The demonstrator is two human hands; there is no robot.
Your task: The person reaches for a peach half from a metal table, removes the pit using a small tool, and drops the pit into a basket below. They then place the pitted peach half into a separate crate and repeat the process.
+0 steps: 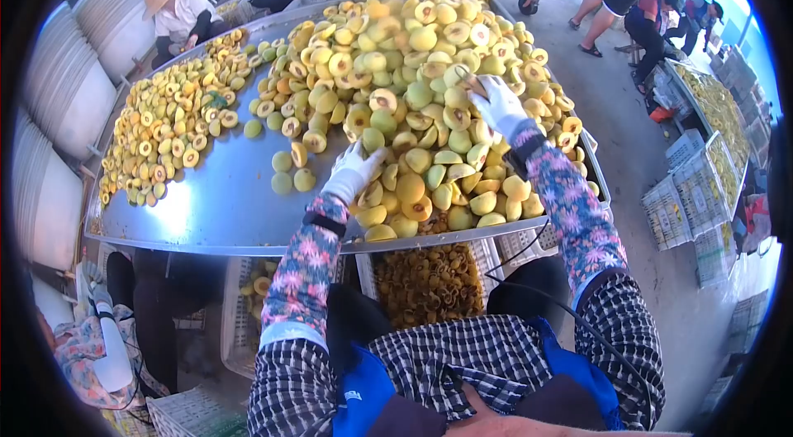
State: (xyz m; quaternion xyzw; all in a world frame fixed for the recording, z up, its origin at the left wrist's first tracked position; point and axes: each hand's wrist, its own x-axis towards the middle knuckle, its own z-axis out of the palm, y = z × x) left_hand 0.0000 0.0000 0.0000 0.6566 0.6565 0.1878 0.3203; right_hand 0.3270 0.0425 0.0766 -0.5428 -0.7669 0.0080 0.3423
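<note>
My left hand (353,171), in a white glove, rests at the front left of a large heap of halved yellow-green peaches (429,90). Its thumb and fingers are apart, close against a greenish peach half (372,140). Farther right, over the heap, my right hand (499,106) is gloved too and closed round a small tool with a metal loop end (459,73). Many halves lie cut side up, some with the brown pit or its hollow showing. Part of the tool's handle is hidden in the glove.
The heap lies on a metal table (215,210) with a raised rim. A second pile of halves (169,127) is at left. Below the front edge stands a crate of brown pits (425,284). Several people sit round the far side. A black cable (570,313) crosses my right side.
</note>
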